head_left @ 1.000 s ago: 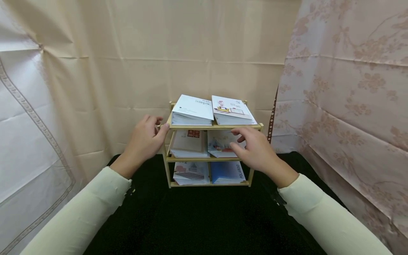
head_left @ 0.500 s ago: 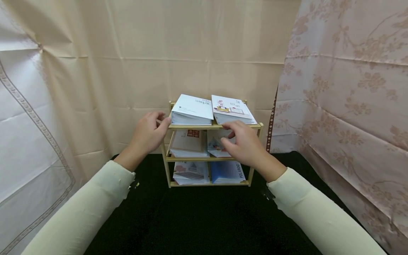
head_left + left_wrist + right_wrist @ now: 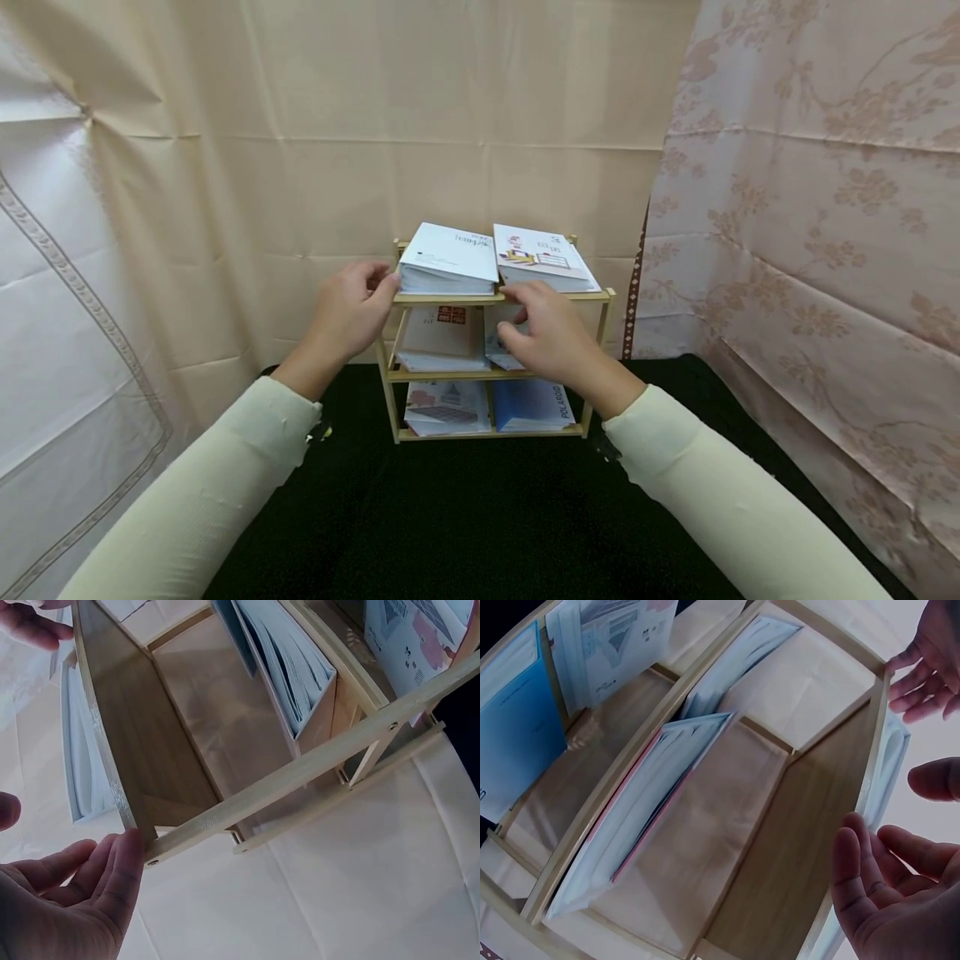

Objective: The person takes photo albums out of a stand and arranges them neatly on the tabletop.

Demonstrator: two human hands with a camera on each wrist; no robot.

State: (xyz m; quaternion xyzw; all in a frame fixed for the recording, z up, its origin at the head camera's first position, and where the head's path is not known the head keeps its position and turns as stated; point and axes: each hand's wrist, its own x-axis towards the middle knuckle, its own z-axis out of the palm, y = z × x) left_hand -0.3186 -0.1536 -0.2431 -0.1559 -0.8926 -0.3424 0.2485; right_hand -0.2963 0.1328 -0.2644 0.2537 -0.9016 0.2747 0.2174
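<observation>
A small three-tier wooden shelf [image 3: 600, 297] stands on a black cloth. Two books lie on its top tier: a white book [image 3: 450, 254] on the left and an illustrated book [image 3: 543, 254] on the right. My left hand [image 3: 381, 282] rests with relaxed fingers [image 3: 124, 862] against the shelf's top left corner, beside the white book. My right hand [image 3: 517, 302] hovers in front of the middle tier. Its fingers [image 3: 855, 870] are loosely spread at the top tier's front rail, under the illustrated book, and hold nothing. It hides the right book on the middle tier.
The middle tier holds a beige book [image 3: 442, 333] on the left. The bottom tier holds a picture-cover book [image 3: 446, 407] and a blue book [image 3: 528, 404]. Beige curtain [image 3: 225, 167] hangs behind and left, floral curtain [image 3: 810, 208] on the right. Black cloth [image 3: 465, 517] spreads in front.
My right hand has moved up and left, from in front of the middle tier to the top tier's front rail. My left hand has shifted slightly up onto the top left corner.
</observation>
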